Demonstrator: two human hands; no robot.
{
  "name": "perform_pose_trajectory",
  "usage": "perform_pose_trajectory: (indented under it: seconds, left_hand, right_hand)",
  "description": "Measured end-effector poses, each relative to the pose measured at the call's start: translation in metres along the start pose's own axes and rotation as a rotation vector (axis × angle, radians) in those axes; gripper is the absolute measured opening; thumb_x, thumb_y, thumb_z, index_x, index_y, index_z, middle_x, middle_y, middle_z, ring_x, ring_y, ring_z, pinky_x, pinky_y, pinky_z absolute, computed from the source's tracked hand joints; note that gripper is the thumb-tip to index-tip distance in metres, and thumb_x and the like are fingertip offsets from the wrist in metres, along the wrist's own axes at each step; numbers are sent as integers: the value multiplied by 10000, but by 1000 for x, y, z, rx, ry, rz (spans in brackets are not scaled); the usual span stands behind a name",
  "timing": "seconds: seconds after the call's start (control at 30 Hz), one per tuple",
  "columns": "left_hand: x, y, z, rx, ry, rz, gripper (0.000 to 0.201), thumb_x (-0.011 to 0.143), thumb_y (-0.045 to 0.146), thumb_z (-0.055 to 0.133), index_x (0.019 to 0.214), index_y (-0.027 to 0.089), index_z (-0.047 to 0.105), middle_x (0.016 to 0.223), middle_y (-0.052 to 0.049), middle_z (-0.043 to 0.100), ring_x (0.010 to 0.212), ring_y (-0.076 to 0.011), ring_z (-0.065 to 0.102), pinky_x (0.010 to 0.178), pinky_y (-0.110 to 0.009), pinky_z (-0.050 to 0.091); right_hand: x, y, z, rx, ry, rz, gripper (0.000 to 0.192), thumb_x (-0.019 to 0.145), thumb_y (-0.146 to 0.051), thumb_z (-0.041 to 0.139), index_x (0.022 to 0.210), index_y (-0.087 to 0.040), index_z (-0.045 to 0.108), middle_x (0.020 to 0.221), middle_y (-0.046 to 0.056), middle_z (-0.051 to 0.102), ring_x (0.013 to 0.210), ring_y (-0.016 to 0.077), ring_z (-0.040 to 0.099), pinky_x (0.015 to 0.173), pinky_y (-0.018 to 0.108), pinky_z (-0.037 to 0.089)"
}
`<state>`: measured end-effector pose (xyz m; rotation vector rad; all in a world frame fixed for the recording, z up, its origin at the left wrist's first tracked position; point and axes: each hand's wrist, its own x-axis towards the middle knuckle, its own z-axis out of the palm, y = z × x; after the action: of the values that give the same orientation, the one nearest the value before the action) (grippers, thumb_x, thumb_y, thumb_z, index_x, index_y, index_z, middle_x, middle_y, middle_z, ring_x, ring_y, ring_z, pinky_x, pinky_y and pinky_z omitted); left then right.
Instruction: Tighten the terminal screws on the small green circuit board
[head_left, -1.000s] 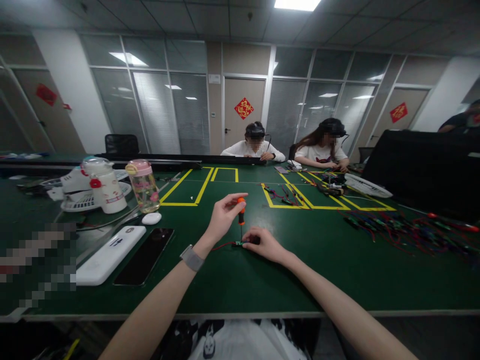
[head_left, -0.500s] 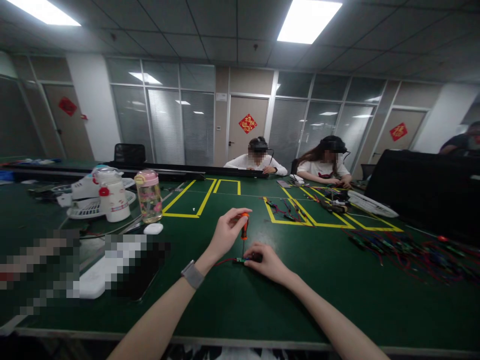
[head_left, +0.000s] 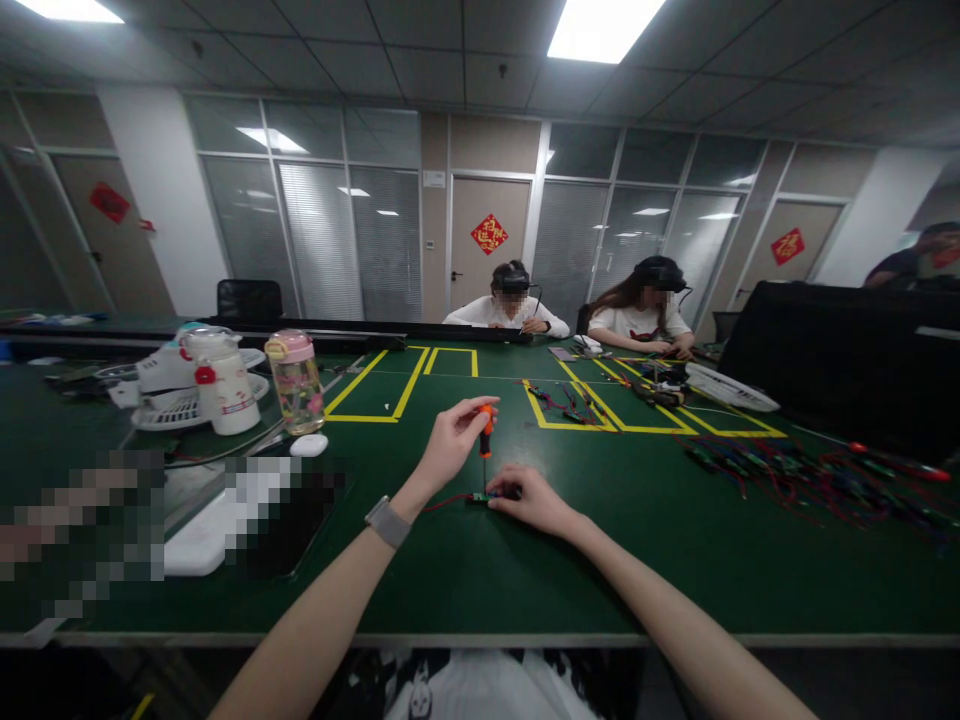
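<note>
Screwdriver (head_left: pixel 486 428) upright, pinched in left fingers (head_left: pixel 466 412)

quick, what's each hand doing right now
Left hand: closed on the orange screwdriver, held upright.
Right hand: fingers pressing a small part onto the table.

Legible text: none can be read for certain. Red diamond paper sign with gold characters (head_left: pixel 488 233) on the beige central door (head_left: pixel 480 270), illegible; similar red diamond signs left (head_left: pixel 109 202) and right (head_left: pixel 787 245) of that door, too small.
</note>
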<state>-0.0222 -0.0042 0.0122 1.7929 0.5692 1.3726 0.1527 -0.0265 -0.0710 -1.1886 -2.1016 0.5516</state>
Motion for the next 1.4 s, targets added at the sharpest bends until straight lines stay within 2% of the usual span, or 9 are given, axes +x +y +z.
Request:
perform_pose_trajectory:
  seconds: [0.17,0.27,0.43,0.57,0.7,0.8,0.93,1.23,1.4]
  left_hand:
    - [-3,-1,2,141,62,75,186,822,303,637,947,182,702,955,-49,600,837,-150,606,683,-231,511]
    - [-4,-3,2,169,59,81,233,878,323,569,1033,205,698,1012,-57,601,897,-155,607,709,-229,509]
    - [-1,-6,2,-8,-33,36,315,920,302,491,1163,171,644,1052,-85,660,953,-179,638,847,-308,514]
    - [-2,-5,4,83,68,55,240,854,293,601,1041,170,687,928,-53,643,815,-148,627,748,-267,522]
    - [-5,-3,3,260,140,136,211,860,325,603,1004,205,700,957,-47,594,859,-154,603,727,-246,514]
    - [-6,-3,1,302,97,169,267,923,290,502,1117,225,673,1033,-56,610,945,-164,601,790,-260,502]
    - [-4,-5,2,152,29,116,313,939,273,465,1197,205,629,1109,-71,640,972,-172,636,819,-272,507]
    - [-5,-6,4,219,86,110,215,853,305,616,1023,206,701,959,-43,585,856,-146,608,705,-221,514]
    - [-4,-3,2,188,55,109,284,910,286,516,1140,223,669,1049,-59,601,940,-158,607,773,-241,506]
  right_hand:
    - [1,-1,2,-6,9,-4,139,725,-114,723,855,-163,729,779,9,576,690,129,543,641,238,430]
    - [1,-2,3,-16,15,5,153,713,-103,728,854,-161,722,782,6,571,689,127,536,644,238,426]
    - [1,-5,4,-6,23,14,156,702,-83,725,835,-157,693,757,-10,556,676,120,513,645,236,418]
    - [1,-6,3,-6,38,9,144,697,-76,728,813,-152,690,761,-9,537,677,117,500,647,235,413]
    - [1,-7,4,-15,24,20,134,713,-79,717,818,-158,690,766,-7,541,684,118,506,652,234,410]
    - [1,-6,4,-17,10,16,130,727,-80,707,831,-156,686,769,-3,552,690,122,515,652,234,409]
    - [1,-4,4,-25,5,-12,130,741,-91,701,846,-166,684,782,0,567,719,132,531,680,243,419]
    - [0,-5,2,-23,3,-36,100,747,-106,696,829,-161,680,779,7,586,707,133,531,668,244,416]
    - [0,-5,4,-15,11,-10,114,730,-88,690,813,-165,678,746,-10,552,680,122,516,646,234,411]
